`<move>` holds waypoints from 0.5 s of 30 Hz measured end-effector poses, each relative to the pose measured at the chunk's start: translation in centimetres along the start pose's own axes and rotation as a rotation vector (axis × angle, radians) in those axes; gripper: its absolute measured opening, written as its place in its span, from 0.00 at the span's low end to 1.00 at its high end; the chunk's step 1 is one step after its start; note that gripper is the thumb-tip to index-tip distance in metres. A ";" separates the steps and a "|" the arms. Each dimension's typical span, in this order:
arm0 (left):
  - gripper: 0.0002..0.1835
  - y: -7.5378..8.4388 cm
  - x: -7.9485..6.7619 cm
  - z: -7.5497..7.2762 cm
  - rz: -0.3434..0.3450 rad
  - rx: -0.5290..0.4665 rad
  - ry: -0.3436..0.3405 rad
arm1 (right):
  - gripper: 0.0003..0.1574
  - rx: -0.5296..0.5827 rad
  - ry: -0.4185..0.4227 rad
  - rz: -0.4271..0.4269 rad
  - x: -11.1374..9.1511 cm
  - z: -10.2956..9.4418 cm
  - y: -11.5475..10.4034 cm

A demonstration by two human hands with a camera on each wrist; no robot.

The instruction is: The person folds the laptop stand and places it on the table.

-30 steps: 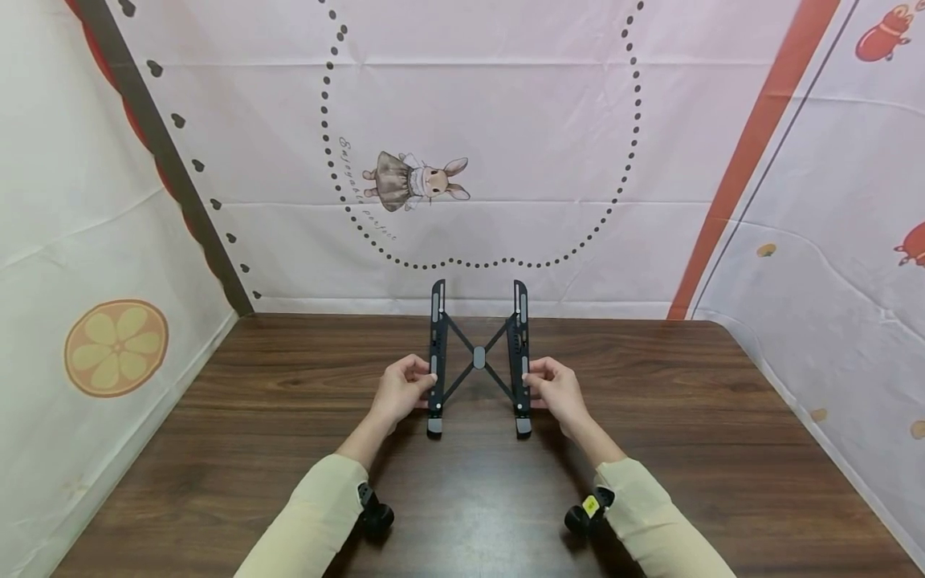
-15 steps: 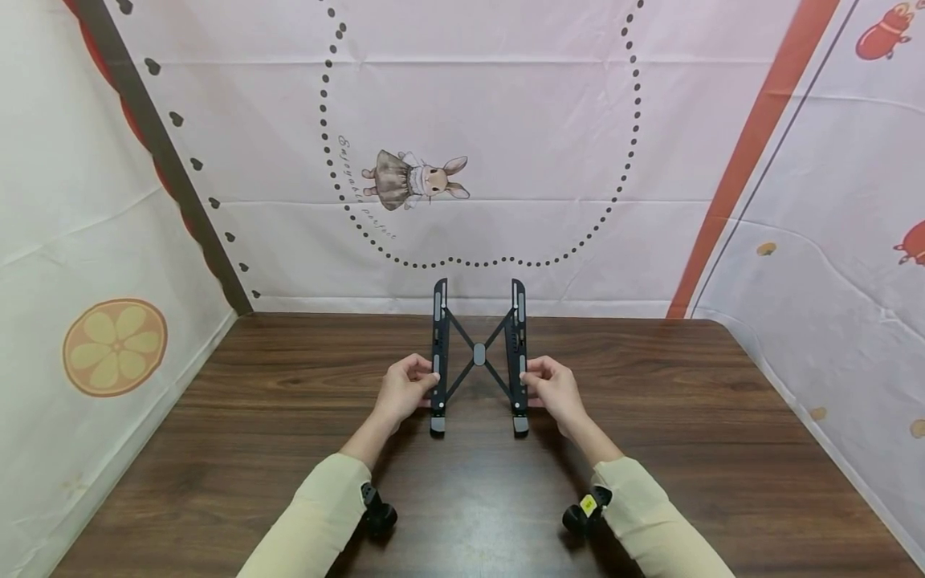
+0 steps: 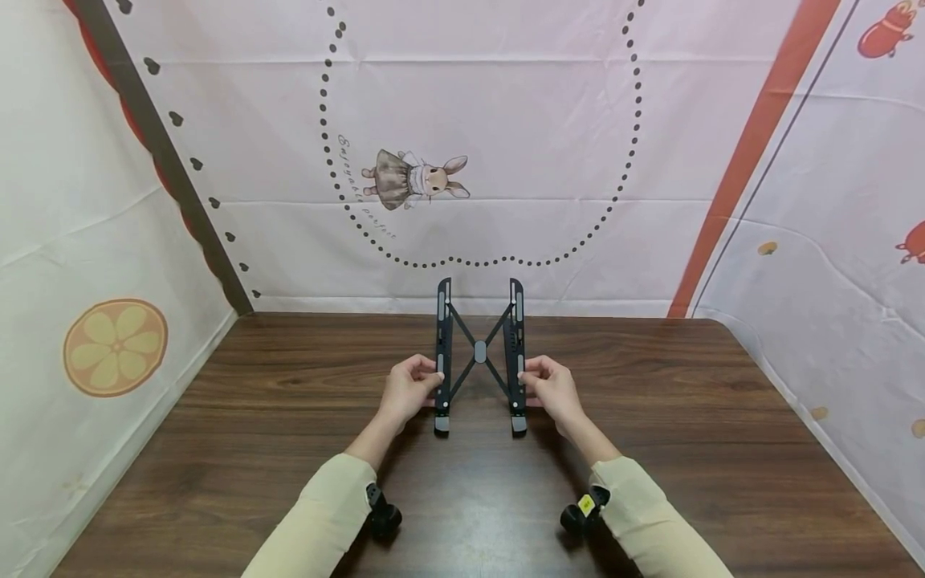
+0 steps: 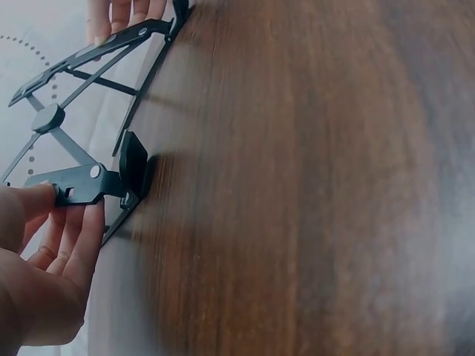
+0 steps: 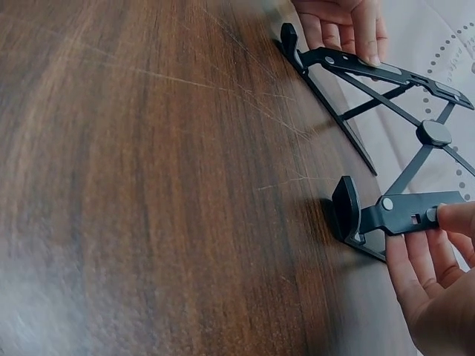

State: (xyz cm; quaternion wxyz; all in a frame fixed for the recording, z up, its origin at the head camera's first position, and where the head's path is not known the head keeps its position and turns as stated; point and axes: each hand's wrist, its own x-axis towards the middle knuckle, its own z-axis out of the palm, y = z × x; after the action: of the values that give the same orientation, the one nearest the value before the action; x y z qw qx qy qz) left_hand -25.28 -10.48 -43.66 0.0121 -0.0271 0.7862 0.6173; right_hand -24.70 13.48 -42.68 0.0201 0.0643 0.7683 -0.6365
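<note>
A black folding laptop stand [image 3: 480, 352] stands on the table, its two side rails joined by crossed bars with a grey hub in the middle. On its left rail, my left hand [image 3: 409, 388] pinches with the thumb on top and the fingers at the outer side. My right hand [image 3: 552, 390] grips the right rail in the same way. In the left wrist view the left thumb presses near a slot in the rail [image 4: 70, 185], close to the upturned front lip. The right wrist view shows the right thumb by the matching slot of its rail [image 5: 415, 211].
The stand is on a dark brown wooden table [image 3: 289, 385], near its back edge. Behind it hangs a pale printed cloth [image 3: 549, 160], with more cloth on the left and right sides. A black wrist camera [image 3: 383, 518] sits at the left sleeve, another camera [image 3: 578, 518] at the right.
The two rails have come closer together, and the crossed bars have narrowed. My left hand has shifted slightly right and my right hand slightly left, both still holding the rails.
</note>
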 end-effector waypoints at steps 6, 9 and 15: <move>0.11 0.1 0.0 0.3 0.006 -0.011 0.017 | 0.11 0.007 -0.007 0.001 -0.1 0.1 -0.1; 0.11 0.1 -0.1 0.4 0.005 -0.014 0.024 | 0.11 0.008 -0.004 0.005 0.0 0.3 -0.1; 0.09 0.0 -0.1 0.8 0.002 -0.010 0.035 | 0.13 0.001 0.006 0.014 0.0 0.5 -0.1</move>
State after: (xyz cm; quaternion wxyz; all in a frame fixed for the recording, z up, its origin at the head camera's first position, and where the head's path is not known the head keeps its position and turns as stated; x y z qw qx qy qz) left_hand -25.17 -9.68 -43.80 -0.0023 -0.0371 0.7833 0.6205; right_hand -24.71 12.94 -42.65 0.0222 0.0715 0.7677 -0.6364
